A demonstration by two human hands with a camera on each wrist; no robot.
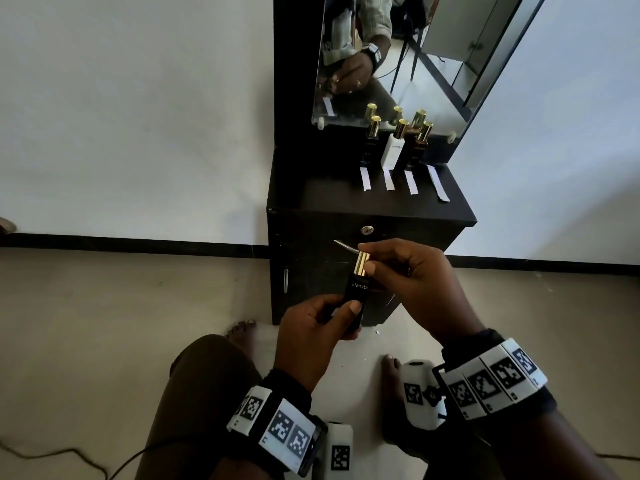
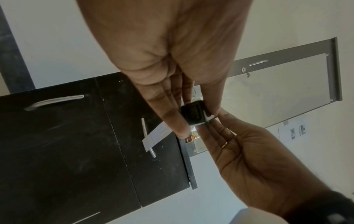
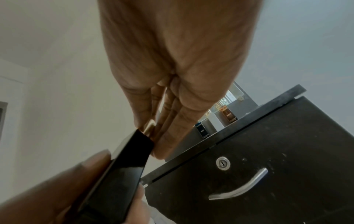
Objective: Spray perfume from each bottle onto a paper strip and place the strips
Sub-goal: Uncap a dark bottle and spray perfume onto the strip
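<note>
Glossy black rectangular perfume bottle (image 1: 356,289), "clensta" printed in white, gripped low in left hand (image 1: 311,341). Shiny gold cylindrical cap (image 1: 362,263) pinched by right hand (image 1: 415,289).

In the middle of the frame, the left hand (image 2: 164,63) holds a black bottle (image 2: 193,112). The right hand (image 2: 247,153) touches it from the lower right.

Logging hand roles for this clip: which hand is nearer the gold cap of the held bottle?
Right. The right hand pinches the gold cap; the left hand holds the bottle lower down, below the cap.
</note>
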